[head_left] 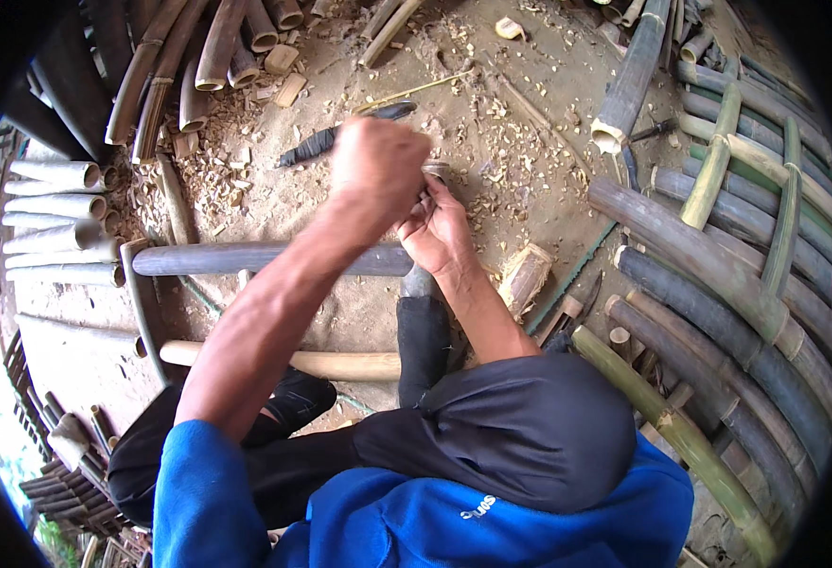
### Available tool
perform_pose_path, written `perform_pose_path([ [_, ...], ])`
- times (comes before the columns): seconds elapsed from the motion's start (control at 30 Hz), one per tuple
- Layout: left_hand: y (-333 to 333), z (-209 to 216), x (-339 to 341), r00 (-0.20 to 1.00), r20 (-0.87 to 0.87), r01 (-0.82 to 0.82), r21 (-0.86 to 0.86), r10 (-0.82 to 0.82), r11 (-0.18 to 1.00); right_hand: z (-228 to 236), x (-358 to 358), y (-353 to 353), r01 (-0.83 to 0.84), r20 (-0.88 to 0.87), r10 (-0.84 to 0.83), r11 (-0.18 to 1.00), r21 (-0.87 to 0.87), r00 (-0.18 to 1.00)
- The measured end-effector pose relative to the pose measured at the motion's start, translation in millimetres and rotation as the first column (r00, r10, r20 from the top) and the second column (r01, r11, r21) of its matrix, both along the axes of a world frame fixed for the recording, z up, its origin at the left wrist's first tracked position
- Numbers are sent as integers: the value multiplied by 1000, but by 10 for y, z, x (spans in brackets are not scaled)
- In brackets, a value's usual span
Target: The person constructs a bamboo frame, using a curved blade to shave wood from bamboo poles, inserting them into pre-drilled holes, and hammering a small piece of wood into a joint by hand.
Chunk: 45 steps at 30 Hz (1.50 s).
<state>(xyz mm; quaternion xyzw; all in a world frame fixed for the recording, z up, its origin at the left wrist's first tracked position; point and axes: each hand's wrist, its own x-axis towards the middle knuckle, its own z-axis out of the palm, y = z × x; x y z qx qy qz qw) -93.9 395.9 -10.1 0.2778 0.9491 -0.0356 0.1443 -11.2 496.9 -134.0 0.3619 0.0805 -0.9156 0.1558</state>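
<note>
My left hand (378,166), smeared by motion, is closed in a fist above the ground; what it grips, if anything, is hidden. Beside and slightly below it, my right hand (435,227) has its fingers pinched round a small round-ended brown piece (436,169), mostly covered by the hands. A dark bamboo pole (265,257) lies crosswise under my left forearm, its right end near my right hand. Below that hand is a black-covered thing with a grey tip (423,346); I cannot tell its kind. A tool with a black-wrapped handle (310,147) lies on the ground just beyond my left hand.
Pale shavings (217,180) litter the dirt floor. Bamboo poles (217,47) lie at the far left, and cut bamboo tubes (56,206) at the left. Several poles and a bamboo frame (719,275) fill the right side. A cut wood block (527,275) stands right of my right hand.
</note>
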Motion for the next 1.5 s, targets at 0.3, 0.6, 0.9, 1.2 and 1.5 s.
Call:
perform_pose_path([
  [0.3, -297, 67, 818, 742, 540, 212, 372, -397, 904, 326, 801, 339, -419, -94, 470, 848, 324, 878],
  [0.6, 1012, -857, 521, 838, 313, 273, 467, -446, 841, -393, 479, 1382, -166, 590, 702, -578, 799, 399],
  [0.9, 1009, -852, 287, 943, 288, -156, 822, -164, 547, 177, -462, 1685, 214, 711, 638, -770, 602, 296],
  [1.2, 857, -912, 231, 926, 330, -358, 921, 183, 151, 362, -1155, 1310, 731, 684, 709, -558, 393, 174],
  [1.5, 839, -1066, 357, 859, 322, -345, 939, 398, -16, 476, -1190, 939, 937, 830, 478, -320, -141, 288],
])
